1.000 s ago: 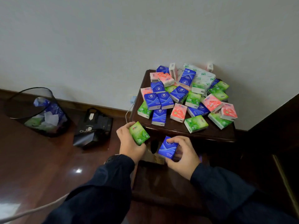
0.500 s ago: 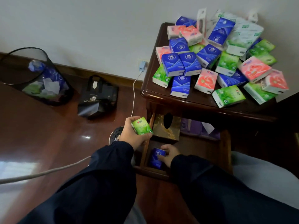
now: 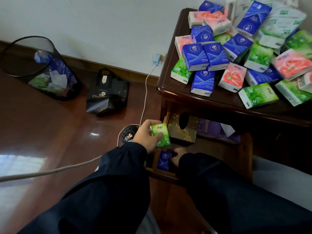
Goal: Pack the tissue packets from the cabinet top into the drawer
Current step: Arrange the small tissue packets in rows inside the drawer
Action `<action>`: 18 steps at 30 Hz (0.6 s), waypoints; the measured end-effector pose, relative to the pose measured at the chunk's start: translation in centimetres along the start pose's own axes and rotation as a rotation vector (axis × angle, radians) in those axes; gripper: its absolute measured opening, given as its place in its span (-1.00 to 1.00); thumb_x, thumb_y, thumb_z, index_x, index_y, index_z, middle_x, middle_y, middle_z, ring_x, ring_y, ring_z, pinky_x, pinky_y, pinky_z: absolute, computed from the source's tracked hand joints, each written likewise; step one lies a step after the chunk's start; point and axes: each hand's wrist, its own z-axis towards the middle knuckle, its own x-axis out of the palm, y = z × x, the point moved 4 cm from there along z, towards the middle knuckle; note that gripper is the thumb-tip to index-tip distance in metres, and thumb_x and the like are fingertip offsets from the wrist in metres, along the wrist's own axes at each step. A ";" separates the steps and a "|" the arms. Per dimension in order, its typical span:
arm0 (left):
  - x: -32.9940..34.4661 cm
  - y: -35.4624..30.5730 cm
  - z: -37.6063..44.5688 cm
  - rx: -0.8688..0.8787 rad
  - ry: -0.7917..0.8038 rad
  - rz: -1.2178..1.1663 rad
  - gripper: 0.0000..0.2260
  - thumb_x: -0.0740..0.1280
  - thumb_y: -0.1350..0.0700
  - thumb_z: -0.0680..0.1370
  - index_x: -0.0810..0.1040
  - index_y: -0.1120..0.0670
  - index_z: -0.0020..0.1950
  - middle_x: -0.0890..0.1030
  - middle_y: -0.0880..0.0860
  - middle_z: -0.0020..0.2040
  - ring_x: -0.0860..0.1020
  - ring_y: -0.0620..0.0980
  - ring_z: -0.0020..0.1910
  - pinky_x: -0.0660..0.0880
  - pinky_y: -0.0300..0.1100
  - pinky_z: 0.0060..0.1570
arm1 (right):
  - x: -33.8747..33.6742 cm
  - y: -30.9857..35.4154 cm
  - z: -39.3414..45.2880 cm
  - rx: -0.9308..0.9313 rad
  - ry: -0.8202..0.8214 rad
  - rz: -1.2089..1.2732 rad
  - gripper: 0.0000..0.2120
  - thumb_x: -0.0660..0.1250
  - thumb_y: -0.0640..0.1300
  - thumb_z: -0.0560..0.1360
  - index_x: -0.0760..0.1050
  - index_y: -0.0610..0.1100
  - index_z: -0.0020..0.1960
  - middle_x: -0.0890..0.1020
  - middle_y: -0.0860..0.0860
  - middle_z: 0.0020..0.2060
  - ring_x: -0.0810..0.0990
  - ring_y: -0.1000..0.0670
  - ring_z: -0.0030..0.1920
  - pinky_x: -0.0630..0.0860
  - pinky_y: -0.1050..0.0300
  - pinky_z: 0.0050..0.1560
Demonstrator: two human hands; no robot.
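Several blue, green and pink tissue packets (image 3: 209, 54) lie heaped on the dark wooden cabinet top (image 3: 175, 93). Below it the drawer (image 3: 246, 149) stands pulled out. My left hand (image 3: 145, 136) grips a green tissue packet (image 3: 161, 135) just above the drawer's left edge. My right hand (image 3: 177, 157) is down inside the drawer's front left corner, its fingers on a blue tissue packet (image 3: 164, 160) standing there; the sleeve hides most of that hand.
A gold patterned tissue box (image 3: 183, 130) and purple items (image 3: 211, 130) sit at the drawer's back. On the floor to the left are a mesh waste bin (image 3: 42, 68), a black bag (image 3: 106, 93), a round black device (image 3: 126, 134) and a white charger cable (image 3: 145, 92).
Both hands came down from the cabinet's front edge. My right hand took the blue packet into the drawer's front corner; my left brought the green packet to the drawer's left edge.
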 end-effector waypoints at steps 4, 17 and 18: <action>0.3 -0.1 -0.3 -0.034 0.005 -0.023 -0.74 0.39 0.21 0.60 0.50 -0.03 0.23 0.65 0.11 0.00 0.71 0.16 -0.08 0.67 0.22 -0.15 | -0.6 0.0 -1.3 -0.049 0.036 0.023 -0.32 0.45 -0.20 0.51 0.28 -0.09 0.57 0.50 -0.10 0.39 0.52 -0.11 0.33 0.52 0.09 0.26; 3.4 -0.8 -0.8 -0.153 0.188 -0.041 -0.68 0.40 0.15 0.60 0.49 0.17 0.34 0.64 0.18 0.16 0.68 0.17 0.07 0.64 0.22 -0.02 | -7.5 1.7 -8.6 -0.262 0.217 1.039 -0.44 0.41 -0.41 0.49 0.51 0.06 0.37 0.63 -0.14 0.24 0.65 -0.23 0.21 0.61 -0.24 0.14; 3.8 -0.7 -0.8 -0.180 0.215 -0.054 -0.67 0.38 0.14 0.61 0.47 0.16 0.35 0.61 0.19 0.20 0.66 0.19 0.10 0.63 0.25 -0.01 | -7.7 1.6 -8.4 -0.286 0.187 1.024 -0.48 0.45 -0.37 0.48 0.53 0.05 0.34 0.63 -0.14 0.23 0.66 -0.22 0.19 0.63 -0.23 0.12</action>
